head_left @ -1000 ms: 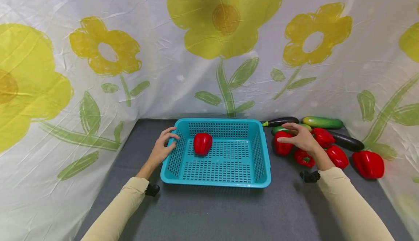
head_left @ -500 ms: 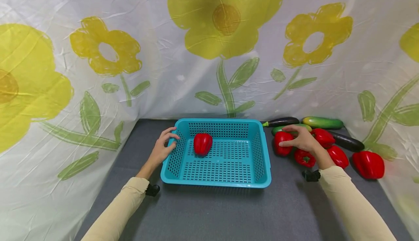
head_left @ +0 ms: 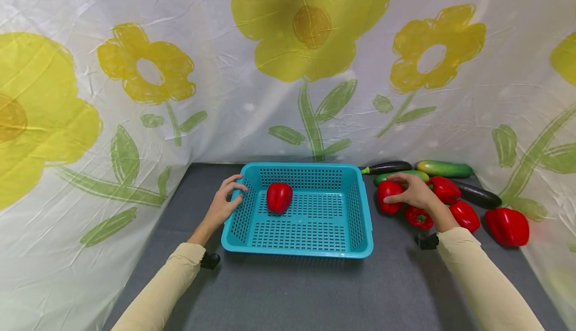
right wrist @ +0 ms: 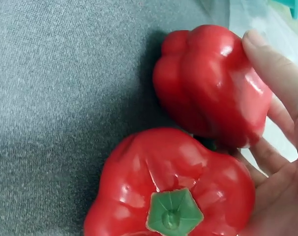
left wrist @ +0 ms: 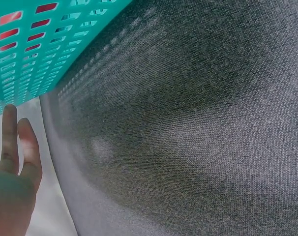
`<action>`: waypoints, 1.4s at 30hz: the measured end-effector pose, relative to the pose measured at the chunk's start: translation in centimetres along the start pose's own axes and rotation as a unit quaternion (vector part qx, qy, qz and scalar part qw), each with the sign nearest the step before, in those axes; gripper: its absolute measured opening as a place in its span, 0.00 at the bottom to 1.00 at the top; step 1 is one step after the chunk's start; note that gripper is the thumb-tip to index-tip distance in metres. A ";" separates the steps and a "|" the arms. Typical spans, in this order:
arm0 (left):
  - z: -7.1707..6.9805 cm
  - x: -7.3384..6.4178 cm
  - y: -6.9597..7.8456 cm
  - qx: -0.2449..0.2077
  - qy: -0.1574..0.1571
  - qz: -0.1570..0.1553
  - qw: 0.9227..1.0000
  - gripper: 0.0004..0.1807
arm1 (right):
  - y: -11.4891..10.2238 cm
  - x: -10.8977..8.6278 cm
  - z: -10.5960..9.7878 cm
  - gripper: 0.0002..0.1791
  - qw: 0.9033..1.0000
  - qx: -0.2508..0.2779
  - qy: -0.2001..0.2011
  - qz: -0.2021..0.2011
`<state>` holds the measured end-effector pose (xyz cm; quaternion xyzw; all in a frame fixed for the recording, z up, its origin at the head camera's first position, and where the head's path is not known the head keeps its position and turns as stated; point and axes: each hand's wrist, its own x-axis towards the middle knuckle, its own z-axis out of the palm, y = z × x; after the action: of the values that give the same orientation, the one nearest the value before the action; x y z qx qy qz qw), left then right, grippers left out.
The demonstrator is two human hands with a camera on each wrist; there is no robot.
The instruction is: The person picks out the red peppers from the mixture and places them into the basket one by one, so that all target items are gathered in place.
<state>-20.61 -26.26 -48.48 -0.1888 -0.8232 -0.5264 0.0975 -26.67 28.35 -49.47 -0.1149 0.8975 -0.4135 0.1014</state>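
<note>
My right hand (head_left: 417,194) grips a red bell pepper (head_left: 388,206) on the table to the right of the basket. In the right wrist view the thumb (right wrist: 274,64) lies on that pepper's side, with fingers behind it. Another red bell pepper (right wrist: 134,191), its green stem towards the camera, sits right beside it. On the left, my left hand (head_left: 222,202) rests at the rim of a blue plastic basket (head_left: 297,254), its fingers loosely bent over the edge. One red bell pepper (head_left: 279,198) lies inside the basket, left of its middle.
Around the right hand lie more red bell peppers (head_left: 507,227), a dark eggplant (head_left: 478,194), another eggplant (head_left: 390,167) and a yellow-green cucumber-like vegetable (head_left: 443,168). A flowered white sheet (head_left: 252,121) hangs behind the dark grey tabletop (head_left: 288,296).
My right hand has closed in on the bell pepper, its thumb coming down onto the near side. The left hand and the basket have stayed where they were.
</note>
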 end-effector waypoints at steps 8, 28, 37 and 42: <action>0.0 0.0 0.0 -0.004 -0.002 0.000 1.000 0.09 | 0.0 0.1 0.1 0.39 1.000 -0.008 0.001 -0.010; 0.0 0.0 -0.3 -0.007 -0.004 0.003 1.000 0.09 | 0.4 -0.4 -0.6 0.35 1.000 -0.004 0.006 0.002; 0.0 0.0 -0.3 -0.017 -0.006 0.002 1.000 0.09 | 0.5 -0.5 -0.8 0.31 0.999 0.010 0.029 -0.009; -0.1 0.0 -0.3 -0.013 -0.004 0.002 1.000 0.09 | 0.4 -0.7 -1.2 0.29 0.998 0.034 0.043 -0.024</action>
<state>-20.74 -26.46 -48.73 -0.1938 -0.8164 -0.5361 0.0926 -26.34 29.67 -48.95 -0.1149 0.8834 -0.4506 0.0570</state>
